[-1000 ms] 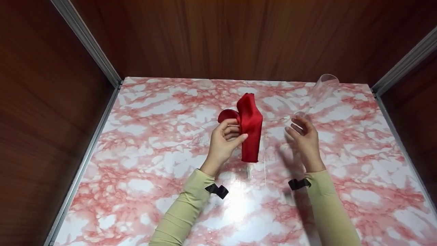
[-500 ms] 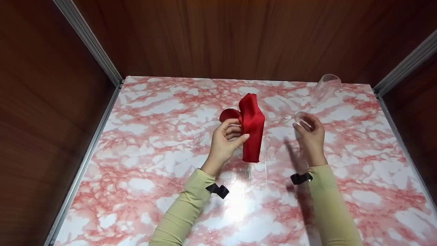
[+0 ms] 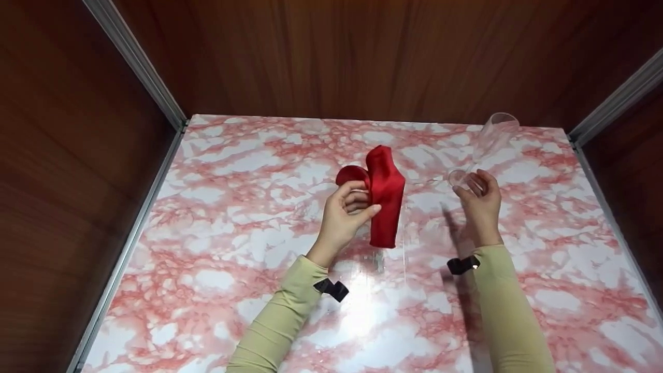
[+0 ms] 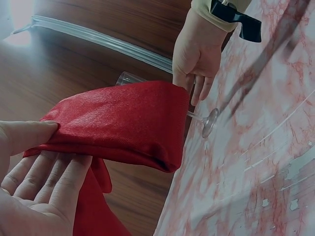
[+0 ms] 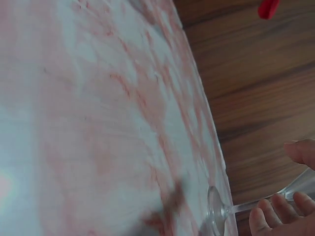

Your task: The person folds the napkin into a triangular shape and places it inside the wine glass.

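Note:
My left hand (image 3: 344,215) pinches a folded red satin napkin (image 3: 386,207) between thumb and fingers, holding it up over the middle of the table. One rounded fold of it sticks out behind the fingers. In the left wrist view the napkin (image 4: 123,118) appears as a thick flat band with a tail hanging below. A clear champagne flute (image 3: 489,142) stands upright at the back right. Beside its stem is my right hand (image 3: 481,207), thumb and fingers apart and loosely bent. The right wrist view shows the flute's foot (image 5: 215,211) on the table beyond the fingertips.
The table (image 3: 233,290) has a red and white marbled top. Dark wood panels (image 3: 331,62) stand along the back and both sides, with metal strips (image 3: 137,62) at the corners. A black wrist strap (image 3: 331,289) juts from each sleeve.
My right hand has moved to the right, up beside the stem of the flute. The left hand with the napkin has shifted only slightly right, and the flute stands where it was.

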A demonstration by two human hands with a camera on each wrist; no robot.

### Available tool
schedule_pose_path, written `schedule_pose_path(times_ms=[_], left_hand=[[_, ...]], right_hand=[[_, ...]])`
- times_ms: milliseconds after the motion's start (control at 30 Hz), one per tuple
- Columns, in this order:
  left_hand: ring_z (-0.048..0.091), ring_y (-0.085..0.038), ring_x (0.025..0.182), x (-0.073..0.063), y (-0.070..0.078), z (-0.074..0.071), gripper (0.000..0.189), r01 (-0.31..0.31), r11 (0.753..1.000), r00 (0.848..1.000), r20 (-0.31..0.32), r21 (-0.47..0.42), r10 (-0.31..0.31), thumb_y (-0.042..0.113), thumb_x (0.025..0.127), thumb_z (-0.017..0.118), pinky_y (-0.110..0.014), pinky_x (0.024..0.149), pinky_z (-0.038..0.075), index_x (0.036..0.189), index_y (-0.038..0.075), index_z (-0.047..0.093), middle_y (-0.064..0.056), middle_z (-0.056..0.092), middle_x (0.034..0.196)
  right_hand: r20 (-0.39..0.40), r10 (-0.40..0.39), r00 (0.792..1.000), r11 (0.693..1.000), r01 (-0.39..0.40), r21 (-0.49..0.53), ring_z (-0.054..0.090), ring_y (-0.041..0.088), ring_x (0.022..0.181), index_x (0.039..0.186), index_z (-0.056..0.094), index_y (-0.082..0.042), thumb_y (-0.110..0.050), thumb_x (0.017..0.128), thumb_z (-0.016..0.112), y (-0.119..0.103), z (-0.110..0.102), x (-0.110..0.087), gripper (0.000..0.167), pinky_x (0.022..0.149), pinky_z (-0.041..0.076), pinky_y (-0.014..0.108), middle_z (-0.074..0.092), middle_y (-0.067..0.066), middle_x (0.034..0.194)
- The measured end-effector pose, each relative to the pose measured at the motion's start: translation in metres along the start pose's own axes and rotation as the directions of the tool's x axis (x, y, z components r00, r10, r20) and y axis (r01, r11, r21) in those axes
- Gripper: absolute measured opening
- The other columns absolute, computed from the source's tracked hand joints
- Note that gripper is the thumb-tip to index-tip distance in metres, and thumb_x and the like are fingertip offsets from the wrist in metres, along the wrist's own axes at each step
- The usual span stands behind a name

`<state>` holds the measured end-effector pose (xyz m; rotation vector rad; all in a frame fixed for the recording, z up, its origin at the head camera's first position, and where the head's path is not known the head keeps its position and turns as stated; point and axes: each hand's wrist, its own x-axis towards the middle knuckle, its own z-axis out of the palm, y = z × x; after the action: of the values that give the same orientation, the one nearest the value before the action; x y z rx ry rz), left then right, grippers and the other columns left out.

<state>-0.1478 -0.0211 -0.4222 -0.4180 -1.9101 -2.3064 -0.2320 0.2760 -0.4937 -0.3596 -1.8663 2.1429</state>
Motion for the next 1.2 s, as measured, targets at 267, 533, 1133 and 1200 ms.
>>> schedule_pose_path(times_ms=[267, 533, 1133, 1200], left_hand=[[0.063, -0.032, 0.089, 0.0, -0.001, -0.001, 0.037, 0.008, 1.0, 1.0, 0.001, -0.012, -0.008, -0.013, 0.078, 0.07, -0.042, 0.083, 0.052, 0.112, -0.015, 0.054, -0.028, 0.064, 0.094], [0.064, -0.025, 0.086, 0.003, -0.023, -0.004, 0.038, 0.005, 0.999, 1.0, -0.002, -0.046, -0.005, -0.011, 0.078, 0.071, -0.038, 0.081, 0.053, 0.113, -0.011, 0.055, -0.021, 0.066, 0.093], [0.064, -0.021, 0.086, 0.002, -0.006, -0.002, 0.038, -0.004, 0.999, 1.0, -0.001, -0.042, 0.004, -0.015, 0.078, 0.07, -0.04, 0.082, 0.053, 0.112, -0.015, 0.054, -0.025, 0.064, 0.093], [0.064, -0.022, 0.086, 0.002, -0.006, -0.002, 0.038, -0.001, 0.999, 1.0, -0.002, -0.042, 0.001, -0.014, 0.078, 0.07, -0.04, 0.082, 0.053, 0.112, -0.015, 0.054, -0.025, 0.065, 0.093]], right_hand=[[-0.007, 0.016, 1.0, 0.999, -0.017, -0.029, 0.036, 0.037, 0.131, 0.139, 0.034, 0.008, 0.02, 0.08, 0.062, -0.007, -0.002, 0.004, 0.066, 0.103, 0.039, 0.034, 0.037, 0.026, 0.14], [0.01, 0.057, 0.998, 0.998, -0.057, -0.001, 0.031, 0.031, 0.135, 0.143, 0.032, 0.001, 0.022, 0.079, 0.061, -0.009, -0.004, 0.009, 0.073, 0.108, 0.033, 0.035, 0.035, 0.021, 0.143], [0.073, 0.038, 0.997, 0.999, -0.04, 0.013, 0.026, 0.029, 0.139, 0.144, 0.03, 0.001, 0.026, 0.08, 0.054, -0.001, -0.008, 0.025, 0.072, 0.109, 0.031, 0.037, 0.03, 0.022, 0.146], [0.072, 0.054, 0.996, 0.998, -0.056, 0.024, 0.025, 0.029, 0.139, 0.144, 0.03, 0.0, 0.026, 0.081, 0.053, -0.001, -0.009, 0.027, 0.072, 0.109, 0.031, 0.037, 0.03, 0.021, 0.147]])
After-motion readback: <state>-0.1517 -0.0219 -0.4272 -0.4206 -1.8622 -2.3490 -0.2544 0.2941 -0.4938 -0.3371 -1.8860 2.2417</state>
